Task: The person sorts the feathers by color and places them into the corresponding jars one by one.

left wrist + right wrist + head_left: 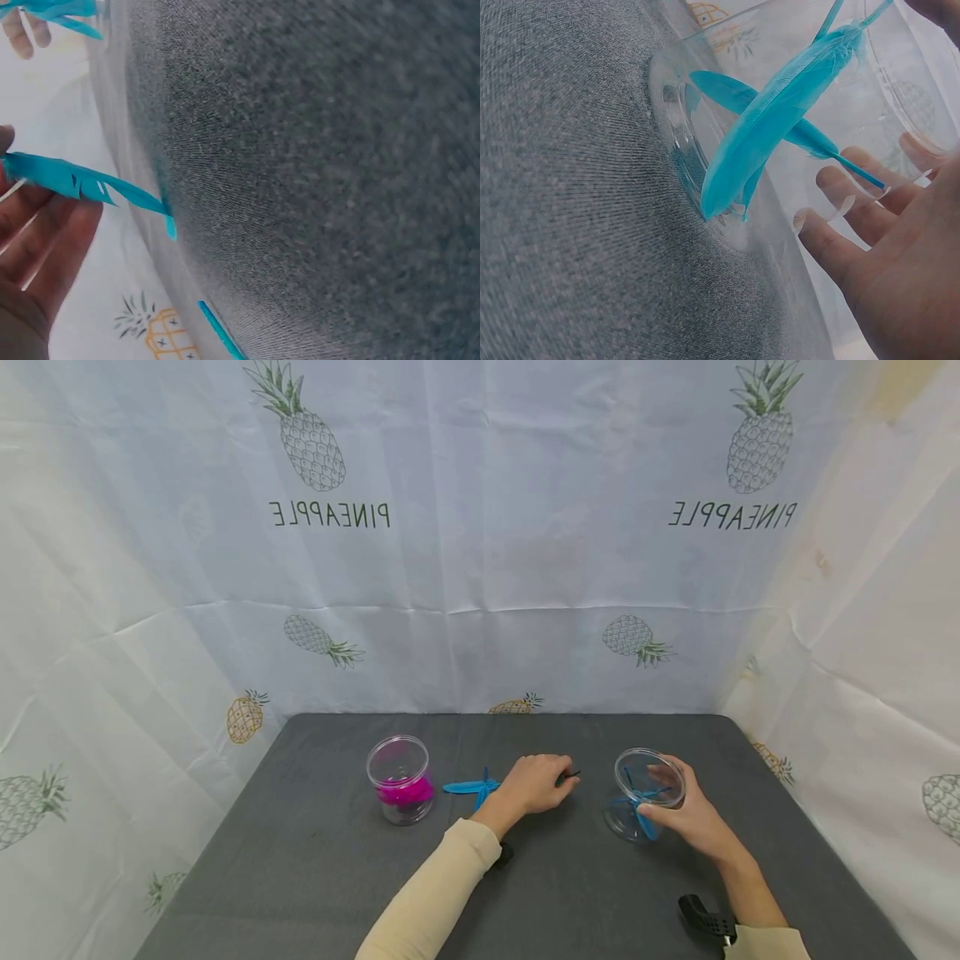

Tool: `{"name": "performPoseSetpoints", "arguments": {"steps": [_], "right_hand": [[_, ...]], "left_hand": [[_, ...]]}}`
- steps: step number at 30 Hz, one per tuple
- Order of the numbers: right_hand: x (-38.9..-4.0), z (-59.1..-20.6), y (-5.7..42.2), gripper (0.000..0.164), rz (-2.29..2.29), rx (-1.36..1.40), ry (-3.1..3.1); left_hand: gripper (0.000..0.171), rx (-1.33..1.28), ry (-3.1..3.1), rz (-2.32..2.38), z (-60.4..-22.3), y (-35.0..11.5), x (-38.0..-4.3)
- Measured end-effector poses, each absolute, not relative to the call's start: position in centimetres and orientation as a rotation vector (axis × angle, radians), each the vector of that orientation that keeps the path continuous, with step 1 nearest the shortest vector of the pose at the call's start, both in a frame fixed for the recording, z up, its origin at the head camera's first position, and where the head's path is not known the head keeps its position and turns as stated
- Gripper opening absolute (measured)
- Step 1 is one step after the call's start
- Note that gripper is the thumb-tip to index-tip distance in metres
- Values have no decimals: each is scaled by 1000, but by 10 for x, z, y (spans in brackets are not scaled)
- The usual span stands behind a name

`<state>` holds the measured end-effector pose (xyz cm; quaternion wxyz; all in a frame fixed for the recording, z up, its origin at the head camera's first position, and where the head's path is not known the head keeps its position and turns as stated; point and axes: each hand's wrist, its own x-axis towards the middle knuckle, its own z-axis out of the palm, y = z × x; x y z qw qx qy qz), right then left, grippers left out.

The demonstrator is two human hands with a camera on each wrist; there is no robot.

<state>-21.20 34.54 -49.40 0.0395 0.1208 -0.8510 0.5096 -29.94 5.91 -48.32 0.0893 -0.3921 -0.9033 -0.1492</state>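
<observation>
My left hand point(534, 782) pinches a blue feather point(71, 178) between thumb and fingers, low over the dark table. Loose blue feathers point(467, 787) lie on the table just left of that wrist. On the right, my right hand point(693, 810) grips a clear jar point(613, 818) around its side near the rim, the thumb on the near side. Several blue feathers point(772, 112) stand crossed and leaning inside this jar, quills toward the mouth.
Over on the left stands a second clear jar point(400, 750) with bright pink material point(406, 792) inside. A dark grey cloth covers the table point(300, 877). White curtains point(480, 527) with pineapple prints hang behind it and at both sides.
</observation>
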Motion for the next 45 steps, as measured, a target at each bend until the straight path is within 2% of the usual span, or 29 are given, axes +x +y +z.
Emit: {"name": "performPoseSetpoints", "arguments": {"steps": [14,22,30,37,45], "right_hand": [[-213,-493,344,94,1579,376,-2607],[-212,-494,344,93,1582,387,-2591],[-213,-494,343,93,1575,375,-2594],[-212,-493,343,94,1615,395,-2600],[-214,-490,342,96,1606,349,-2614]], "left_hand": [[38,-1143,-2840,-711,-485,57,-293],[30,-1204,-2615,-828,-478,59,-295],[29,-1256,-2392,-970,-450,68,-288],[20,-1307,-2259,-1149,-429,80,-283],[18,-1249,-2192,-1348,-414,93,-277]]}}
